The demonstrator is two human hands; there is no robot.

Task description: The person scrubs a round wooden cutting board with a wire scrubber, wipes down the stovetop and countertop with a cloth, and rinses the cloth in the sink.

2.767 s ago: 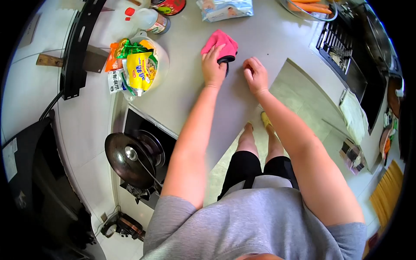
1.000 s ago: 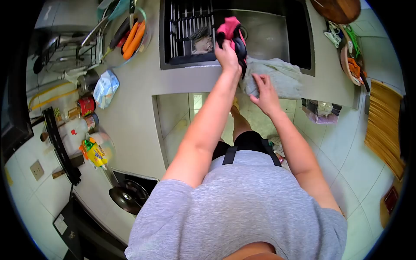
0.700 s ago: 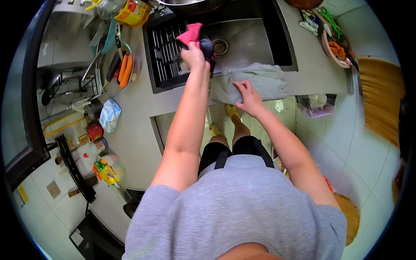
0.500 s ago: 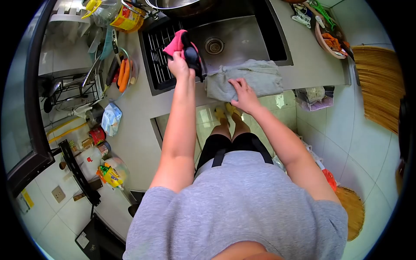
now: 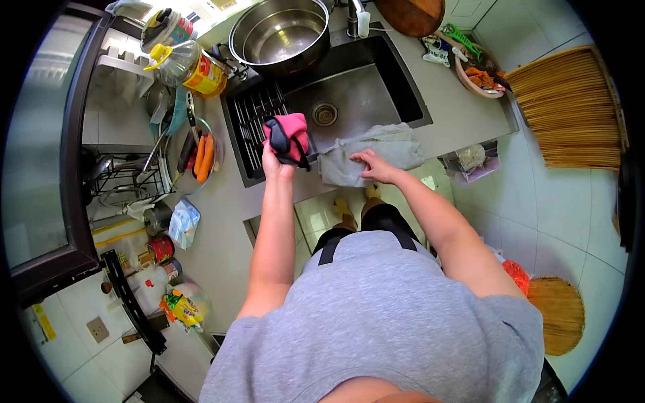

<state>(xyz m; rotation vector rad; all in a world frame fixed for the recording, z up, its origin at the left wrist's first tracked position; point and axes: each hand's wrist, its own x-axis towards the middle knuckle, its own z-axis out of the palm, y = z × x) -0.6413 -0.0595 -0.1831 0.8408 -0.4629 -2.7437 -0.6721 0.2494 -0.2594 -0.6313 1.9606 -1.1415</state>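
A pink and black cloth (image 5: 293,134) is bunched in my left hand (image 5: 277,163), held above the drying rack (image 5: 254,111) at the left side of the sink (image 5: 356,94). A folded grey-green towel (image 5: 396,146) drapes over the sink's front edge. My right hand (image 5: 376,166) is at this towel with its fingers apart and nothing gripped; whether the fingertips touch the towel cannot be made out. The drain (image 5: 324,113) shows in the bare basin.
A large metal pot (image 5: 279,33) stands behind the sink, near the faucet (image 5: 355,19). Left are an oil bottle (image 5: 201,75), a glass bowl with carrots (image 5: 203,159) and a blue-white packet (image 5: 183,224). A pink basket (image 5: 478,77) sits at the right.
The cloth in my left hand has moved from the counter to the sink's left side and turned over. My right hand has moved from the counter to the towel. The view has shifted to the sink.
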